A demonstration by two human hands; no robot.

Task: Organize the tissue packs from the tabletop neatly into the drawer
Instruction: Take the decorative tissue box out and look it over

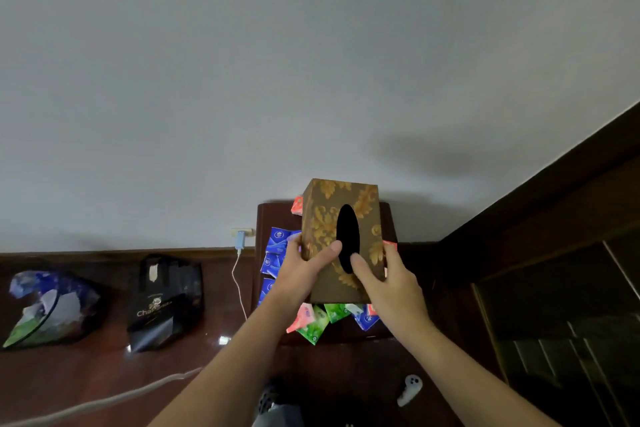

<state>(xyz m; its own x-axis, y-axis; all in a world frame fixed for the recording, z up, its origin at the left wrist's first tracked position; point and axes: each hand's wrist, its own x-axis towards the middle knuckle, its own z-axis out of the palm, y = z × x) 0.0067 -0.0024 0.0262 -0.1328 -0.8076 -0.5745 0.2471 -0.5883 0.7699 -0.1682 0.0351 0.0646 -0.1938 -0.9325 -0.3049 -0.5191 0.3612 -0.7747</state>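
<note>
A brown tissue box [325, 215] with gold leaf pattern and a dark oval slot is held up over a small dark wooden cabinet top [389, 218]. My left hand [301, 272] grips its left side, thumb on the top face. My right hand [388, 281] grips its right side, thumb by the slot. Under and around the box lie several small tissue packs: blue ones [277, 246] at the left, red ones [304, 317] and green ones [317, 326] at the front, another red one [297, 205] at the back. No drawer is visible.
A black paper bag [162, 302] and a blue-green plastic bag [48, 305] sit on the dark floor at the left. A white charger and cable [239, 267] hang from a wall socket. A white controller [410, 390] lies on the floor. Dark furniture [554, 253] stands at the right.
</note>
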